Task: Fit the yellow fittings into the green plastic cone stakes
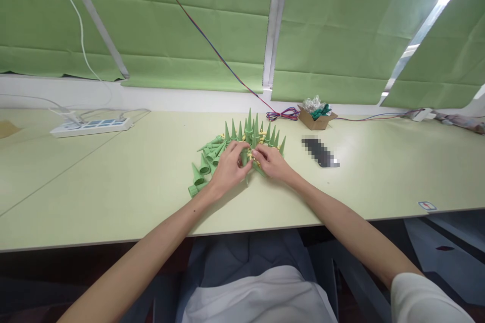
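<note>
My left hand (229, 169) is curled round a green plastic cone-shaped spike (244, 157), its narrow end pointing down toward the table. Close against it, my right hand (273, 162) pinches at a small yellow part (250, 153) by the spike; the fingertips hide most of that part. Behind both hands, several green spikes stand upright with their points up, such as this standing spike (249, 128), with small yellow pieces (262, 135) among them. More green spikes lie loose to the left, including a lying spike (204, 165) with its hollow end showing.
A pale yellow table (151, 202) runs along a wall with green blinds (197, 35). At the back stand a small cardboard box (315, 120) with crumpled plastic and a coil of wire (284, 113). A blurred dark object (320, 152) lies right; a power strip (93, 127) lies left.
</note>
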A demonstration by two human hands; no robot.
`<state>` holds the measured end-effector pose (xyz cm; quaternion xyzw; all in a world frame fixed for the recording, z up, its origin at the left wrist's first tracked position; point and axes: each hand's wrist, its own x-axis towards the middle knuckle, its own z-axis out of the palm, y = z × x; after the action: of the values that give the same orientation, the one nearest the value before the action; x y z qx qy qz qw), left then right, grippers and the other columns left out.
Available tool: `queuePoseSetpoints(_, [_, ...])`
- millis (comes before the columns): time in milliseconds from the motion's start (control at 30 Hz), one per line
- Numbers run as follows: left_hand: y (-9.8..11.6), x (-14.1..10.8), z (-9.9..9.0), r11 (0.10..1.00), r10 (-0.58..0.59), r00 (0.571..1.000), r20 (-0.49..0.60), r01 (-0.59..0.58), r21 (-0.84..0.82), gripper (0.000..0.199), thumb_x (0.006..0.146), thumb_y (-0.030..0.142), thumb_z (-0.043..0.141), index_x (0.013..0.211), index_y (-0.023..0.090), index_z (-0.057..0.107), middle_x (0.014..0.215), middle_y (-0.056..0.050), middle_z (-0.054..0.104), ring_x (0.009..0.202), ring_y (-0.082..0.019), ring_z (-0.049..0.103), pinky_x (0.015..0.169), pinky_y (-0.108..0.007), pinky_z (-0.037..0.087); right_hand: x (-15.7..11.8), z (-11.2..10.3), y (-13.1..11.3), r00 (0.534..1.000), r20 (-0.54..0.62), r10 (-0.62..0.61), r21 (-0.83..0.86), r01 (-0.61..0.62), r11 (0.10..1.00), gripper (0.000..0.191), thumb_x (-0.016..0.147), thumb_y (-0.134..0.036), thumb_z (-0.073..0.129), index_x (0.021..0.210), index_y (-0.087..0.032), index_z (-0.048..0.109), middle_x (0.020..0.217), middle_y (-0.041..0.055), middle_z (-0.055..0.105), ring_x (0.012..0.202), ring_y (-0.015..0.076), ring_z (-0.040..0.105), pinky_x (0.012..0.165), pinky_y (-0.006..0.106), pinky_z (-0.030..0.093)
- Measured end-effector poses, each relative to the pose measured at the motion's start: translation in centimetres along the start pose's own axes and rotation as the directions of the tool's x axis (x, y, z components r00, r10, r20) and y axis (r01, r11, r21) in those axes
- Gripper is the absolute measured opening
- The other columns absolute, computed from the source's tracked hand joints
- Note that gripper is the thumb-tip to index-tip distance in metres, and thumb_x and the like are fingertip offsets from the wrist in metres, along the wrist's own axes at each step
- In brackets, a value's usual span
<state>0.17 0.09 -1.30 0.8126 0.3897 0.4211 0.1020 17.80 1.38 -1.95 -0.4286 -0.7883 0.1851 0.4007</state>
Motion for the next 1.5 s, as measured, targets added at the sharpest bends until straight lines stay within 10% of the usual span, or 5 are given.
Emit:
queuePoseSetpoints(300, [-0.1, 0.2, -0.1, 0.998, -0.046, 0.999, -0.007, 0.045, -0.043, 0.020, 0.087, 0.024, 0.062, 0.106, 0.019, 0.064, 0.102, -0.005, 0.057, 0.062, -0.009, 0.053, 0.062, -0.027, 0.051, 0.1, 0.2, 0.1, 0.998, -0.056, 0.031, 0.051, -0.028, 0.998, 0.036, 0.097, -0.044, 0.044, 0.070, -0.020, 0.045, 0.060, -0.0043, 0.041, 0.057, 0.0120, 0.038, 0.058, 0.026, 0.028])
queuePoseSetpoints(733, [-0.4, 0.9, -0.5, 0.795, -0.436, 0.900, -0.027, 0.371, -0.481, 0.019, 0.090, 0.029, 0.058, 0.106, 0.018, 0.057, 0.102, -0.006, 0.061, 0.056, -0.012, 0.064, 0.059, -0.031, 0.055, -0.4, 0.2, 0.0, 0.999, 0.007, -0.046, 0.127, 0.045, 0.991, 0.023, 0.084, -0.036, 0.063, 0.100, -0.021, 0.056, 0.069, -0.0041, 0.053, 0.053, 0.0110, 0.046, 0.056, 0.025, 0.037])
queuePoseSetpoints(1500, [0.1, 0.4, 0.0, 0.876, -0.313, 0.949, 0.047, 0.307, -0.373, 0.030, 0.084, 0.031, 0.065, 0.110, 0.022, 0.053, 0.075, 0.003, 0.058, 0.051, -0.013, 0.058, 0.046, -0.025, 0.046, 0.1, 0.3, 0.0, 0.936, -0.285, 0.208, 0.456, -0.059, 0.888, 0.037, 0.088, -0.057, 0.058, 0.082, -0.021, 0.051, 0.070, -0.0014, 0.056, 0.044, 0.0091, 0.045, 0.041, 0.025, 0.034])
